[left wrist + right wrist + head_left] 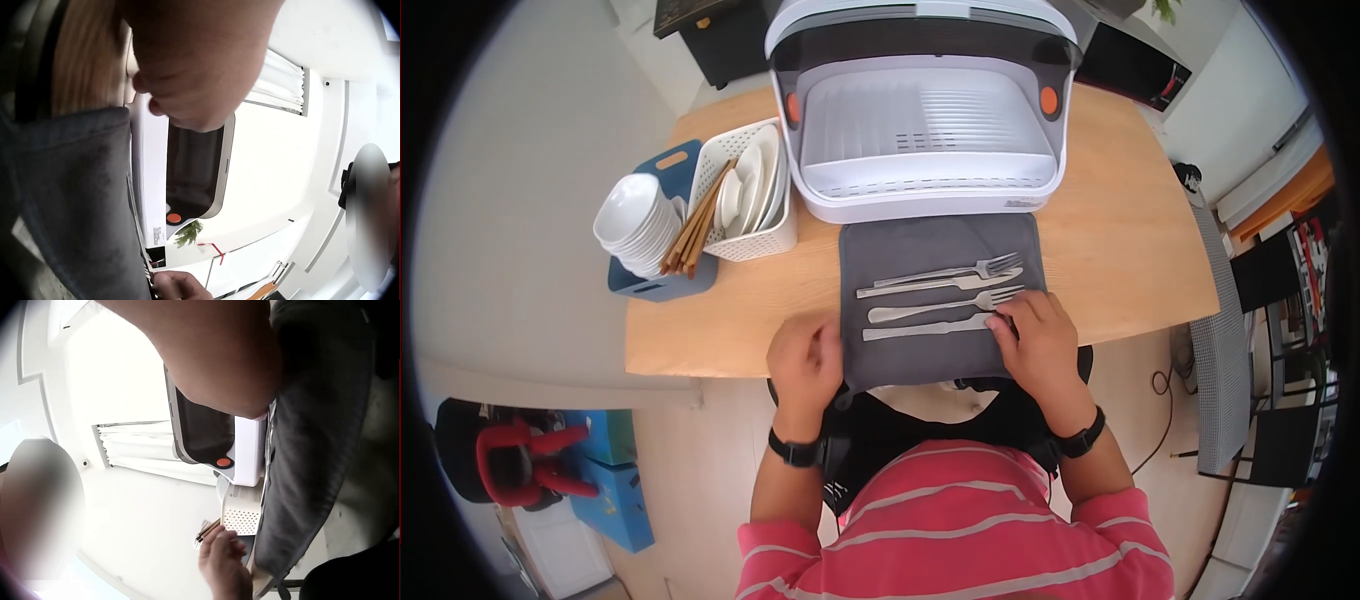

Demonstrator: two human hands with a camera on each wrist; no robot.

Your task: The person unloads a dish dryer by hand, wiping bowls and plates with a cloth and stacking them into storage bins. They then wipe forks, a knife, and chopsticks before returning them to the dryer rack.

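Observation:
A dark grey cloth mat lies at the table's front edge and hangs over it. On it two forks and two table knives lie roughly side by side, handles to the left. My right hand pinches the right end of the nearest table knife between thumb and finger, close to the tines of the nearer fork. Beyond are the other knife and the farther fork. Beside the mat's left edge my left hand hovers with loosely curled fingers, holding nothing.
Behind the mat stands a white dish box with a dark lid raised. To its left, a white perforated basket holds plates; a blue basket holds stacked white bowls. Wooden chopsticks lean across the baskets.

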